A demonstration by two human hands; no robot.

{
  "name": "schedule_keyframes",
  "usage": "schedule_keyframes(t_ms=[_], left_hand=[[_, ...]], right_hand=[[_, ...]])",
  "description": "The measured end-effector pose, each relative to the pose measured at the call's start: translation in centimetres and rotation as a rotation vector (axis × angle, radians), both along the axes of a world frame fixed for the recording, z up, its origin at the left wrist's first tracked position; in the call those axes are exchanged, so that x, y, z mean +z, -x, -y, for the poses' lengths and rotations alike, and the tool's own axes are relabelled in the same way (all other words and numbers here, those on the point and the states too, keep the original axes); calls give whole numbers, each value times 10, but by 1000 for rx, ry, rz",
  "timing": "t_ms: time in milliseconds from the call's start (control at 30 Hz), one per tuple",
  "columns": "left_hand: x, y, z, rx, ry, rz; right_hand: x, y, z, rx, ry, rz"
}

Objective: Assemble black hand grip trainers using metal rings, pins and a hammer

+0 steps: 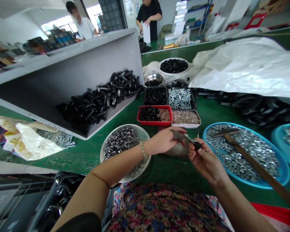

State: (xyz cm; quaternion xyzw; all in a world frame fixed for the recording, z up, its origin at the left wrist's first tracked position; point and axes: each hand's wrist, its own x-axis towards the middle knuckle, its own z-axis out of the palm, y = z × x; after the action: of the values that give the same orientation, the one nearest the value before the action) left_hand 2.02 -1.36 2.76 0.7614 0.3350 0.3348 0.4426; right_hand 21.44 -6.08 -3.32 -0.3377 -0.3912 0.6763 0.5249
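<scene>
My left hand [163, 140], with a bead bracelet [143, 150] at the wrist, is closed in a pinch on a slim metal piece [188, 138]. A dark covering shows on its fingertips. Opposite it, my right hand [209, 162] pinches a small black part [197, 145]. The two pieces meet or nearly meet between the hands; whether they are joined I cannot tell. Under the hands lies a greyish block [175, 150], partly hidden. To the left, a white bowl of metal rings [103, 151] sits partly behind my left forearm.
A blue tray [286, 170] of small metal parts, a hammer [253, 158] across it, is at right. Ahead stand a red tray [154, 123] and trays of screws [180, 98] and rivet-like bits [186, 117]. A grey crate [111, 127] of black parts lies tilted at left. People work beyond.
</scene>
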Motion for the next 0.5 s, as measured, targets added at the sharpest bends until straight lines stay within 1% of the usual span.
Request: schedule_keyframes(t_ms=[67,133,200,267,300,333,367,400,433,500], left_hand=[[-2,2,2,62,-39,-11],[2,4,5,70,-29,42],[10,5,8,-27,-14,121],[18,6,10,-117,-20,151],[23,5,11,-114,-21,135],[26,4,13,-82,-7,106],[30,3,16,-44,27,82],[34,1,19,-40,80,69],[37,1,23,-103,146,67],[44,5,27,-345,280,80]], right_hand=[[0,-2,0,17,-23,22],[2,-4,2,73,-11,9],[5,-5,3,120,2,1],[6,-5,2,120,-7,2],[6,-4,2,106,-17,3],[6,-3,1,88,-28,3],[4,-2,0,76,-39,8],[1,-2,-1,74,-44,22],[-2,-1,-2,80,-45,44],[-11,-2,-3,86,-40,90]])
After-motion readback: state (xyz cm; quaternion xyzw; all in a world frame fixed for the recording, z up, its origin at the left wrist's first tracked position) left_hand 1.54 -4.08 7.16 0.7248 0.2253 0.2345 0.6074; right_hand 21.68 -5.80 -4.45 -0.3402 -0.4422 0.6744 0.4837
